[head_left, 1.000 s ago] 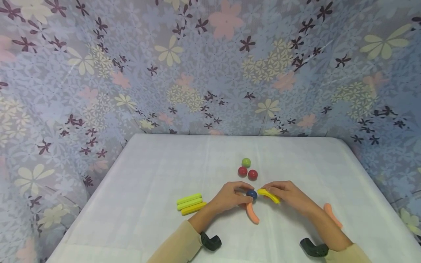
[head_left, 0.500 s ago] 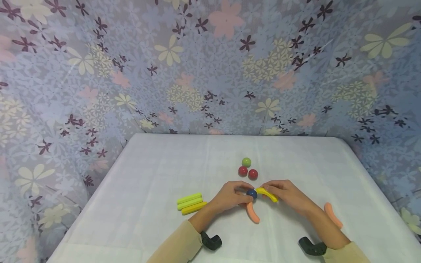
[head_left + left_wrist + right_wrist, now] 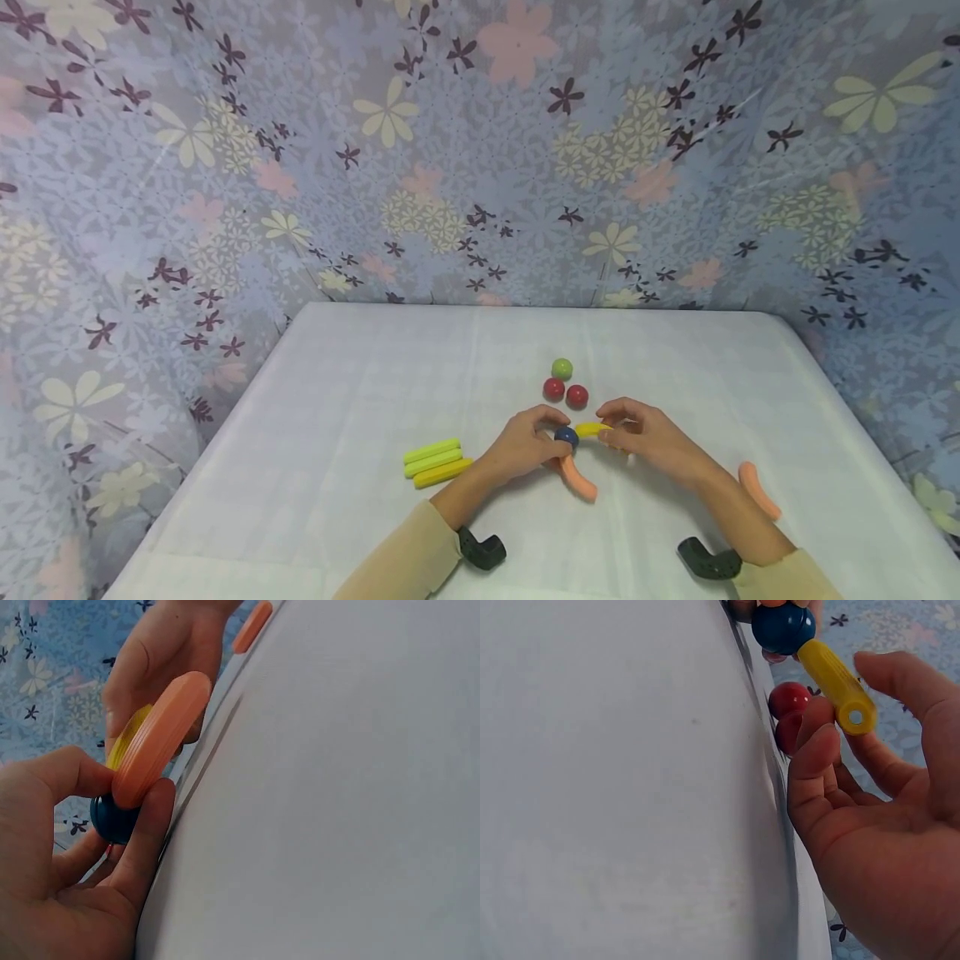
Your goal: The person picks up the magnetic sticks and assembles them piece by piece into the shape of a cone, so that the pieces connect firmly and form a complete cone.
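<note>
My left hand pinches a dark blue ball where a curved peach piece meets it. In the left wrist view, thumb and finger lie on both sides of the ball and the peach piece. A curved yellow piece touches the ball's right side. Around its outer end, my right hand has its fingers spread. In the right wrist view, the yellow piece meets the blue ball and shows a round hole in its outer end; some fingertips are close behind it.
Beyond the hands sit a green ball and two red balls. Left of the left forearm lie two lime sticks and a darker yellow one. Another peach piece lies right of the right forearm. Patterned cloth hangs behind the white table.
The yellow piece has moved left against the blue ball and turned more level. The right hand's fingers have spread from their grip on it. The ball shifted slightly left, and the peach piece's lower end swung right.
</note>
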`<action>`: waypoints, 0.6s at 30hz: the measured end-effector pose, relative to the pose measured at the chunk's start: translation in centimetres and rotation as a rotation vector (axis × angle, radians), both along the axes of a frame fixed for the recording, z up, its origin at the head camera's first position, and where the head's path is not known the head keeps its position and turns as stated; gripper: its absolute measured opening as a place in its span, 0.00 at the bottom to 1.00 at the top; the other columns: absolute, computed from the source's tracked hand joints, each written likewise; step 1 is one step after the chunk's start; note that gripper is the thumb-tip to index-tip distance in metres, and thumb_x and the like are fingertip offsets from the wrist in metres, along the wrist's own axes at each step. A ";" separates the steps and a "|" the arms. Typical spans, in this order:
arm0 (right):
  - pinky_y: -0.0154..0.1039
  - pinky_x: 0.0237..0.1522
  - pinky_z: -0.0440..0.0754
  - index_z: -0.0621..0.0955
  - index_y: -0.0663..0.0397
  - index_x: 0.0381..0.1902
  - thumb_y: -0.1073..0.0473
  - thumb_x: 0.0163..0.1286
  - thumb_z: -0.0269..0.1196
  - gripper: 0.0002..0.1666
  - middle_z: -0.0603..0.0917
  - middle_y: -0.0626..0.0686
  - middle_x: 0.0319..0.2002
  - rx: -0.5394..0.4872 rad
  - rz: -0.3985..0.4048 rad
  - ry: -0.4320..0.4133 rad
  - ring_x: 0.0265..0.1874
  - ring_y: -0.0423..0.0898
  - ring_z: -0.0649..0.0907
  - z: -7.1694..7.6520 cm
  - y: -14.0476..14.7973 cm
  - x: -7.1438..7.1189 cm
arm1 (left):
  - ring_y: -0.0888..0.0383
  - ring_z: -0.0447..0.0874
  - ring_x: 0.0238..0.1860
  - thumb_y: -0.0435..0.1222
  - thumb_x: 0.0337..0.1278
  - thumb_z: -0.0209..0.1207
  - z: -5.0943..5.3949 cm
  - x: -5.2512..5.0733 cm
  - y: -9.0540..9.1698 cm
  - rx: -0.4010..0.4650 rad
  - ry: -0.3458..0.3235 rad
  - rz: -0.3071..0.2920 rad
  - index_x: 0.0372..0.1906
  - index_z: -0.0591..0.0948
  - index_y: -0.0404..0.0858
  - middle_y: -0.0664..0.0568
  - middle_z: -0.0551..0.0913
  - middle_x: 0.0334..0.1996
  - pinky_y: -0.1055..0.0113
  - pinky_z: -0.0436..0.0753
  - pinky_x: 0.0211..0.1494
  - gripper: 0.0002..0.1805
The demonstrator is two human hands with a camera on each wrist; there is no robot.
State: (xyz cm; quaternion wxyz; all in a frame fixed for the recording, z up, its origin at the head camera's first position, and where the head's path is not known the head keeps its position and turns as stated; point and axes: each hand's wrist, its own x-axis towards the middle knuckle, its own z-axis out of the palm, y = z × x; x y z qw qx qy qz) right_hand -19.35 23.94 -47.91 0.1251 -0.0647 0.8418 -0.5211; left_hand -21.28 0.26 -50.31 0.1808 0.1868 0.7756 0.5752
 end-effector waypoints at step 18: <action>0.38 0.37 0.79 0.82 0.53 0.44 0.50 0.61 0.69 0.18 0.83 0.49 0.40 0.113 -0.019 0.157 0.37 0.46 0.81 0.2 -0.2 -0.1 | 0.64 0.73 0.19 0.36 0.49 0.63 0.5 0.6 0.5 -0.127 0.132 0.041 0.50 0.82 0.52 0.61 0.81 0.28 0.72 0.70 0.22 0.20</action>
